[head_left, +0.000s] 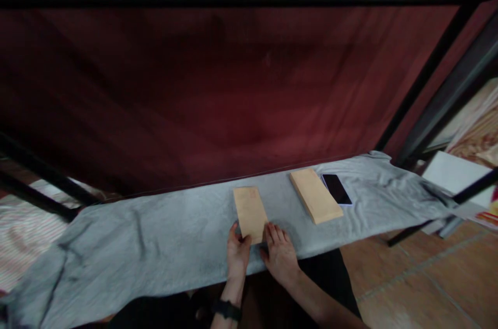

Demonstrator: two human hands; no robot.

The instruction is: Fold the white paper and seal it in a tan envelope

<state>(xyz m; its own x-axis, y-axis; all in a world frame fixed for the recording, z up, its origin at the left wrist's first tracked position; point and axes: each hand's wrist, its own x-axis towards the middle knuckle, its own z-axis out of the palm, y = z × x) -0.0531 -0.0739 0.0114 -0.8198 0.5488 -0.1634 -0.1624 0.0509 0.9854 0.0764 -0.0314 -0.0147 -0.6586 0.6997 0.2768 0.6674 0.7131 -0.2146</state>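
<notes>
A tan paper envelope (249,212) with faint reddish print near its far end lies on the grey cloth in front of me. My left hand (237,255) grips its near left corner between thumb and fingers. At the near right corner, my right hand (280,254) rests with fingers stretched out, their tips touching the envelope's edge. To the right is a thick stack of similar tan envelopes (316,195), which neither hand touches.
A dark-screened phone (336,189) lies against the stack's right side. Grey cloth (175,235) covers the narrow bench. Behind it rises a dark red panel (233,100), with a black metal frame post (428,77) at the right. Tiled floor (412,272) shows at lower right.
</notes>
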